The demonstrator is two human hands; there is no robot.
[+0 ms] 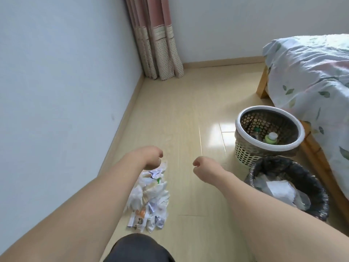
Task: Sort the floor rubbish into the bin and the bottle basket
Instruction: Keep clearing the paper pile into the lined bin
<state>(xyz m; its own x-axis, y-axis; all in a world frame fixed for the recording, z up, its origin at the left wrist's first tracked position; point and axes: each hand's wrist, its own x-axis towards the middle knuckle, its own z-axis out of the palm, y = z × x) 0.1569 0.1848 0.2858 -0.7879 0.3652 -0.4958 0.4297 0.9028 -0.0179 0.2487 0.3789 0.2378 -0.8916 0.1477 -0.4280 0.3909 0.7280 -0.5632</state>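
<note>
Rubbish pile (149, 197) lies on the wooden floor (188, 114) near the left wall, well apart from the wicker bottle basket (245, 154) and the black-lined bin (319, 207) beside the bed (309, 72). Contents appear to be crumpled paper and thin wrappers: judged light, soft, easily scattered; best gathered by pinching a bunched edge or scooping several pieces together. Left hand (151, 157) hovers over the pile's far end, fingers curled under; contact cannot be confirmed. Right hand (203, 168) hangs loosely curled above bare floor, holding nothing.

Crumpled paper heap (149, 197) — basket (243, 154), lined bin (319, 208)
</note>
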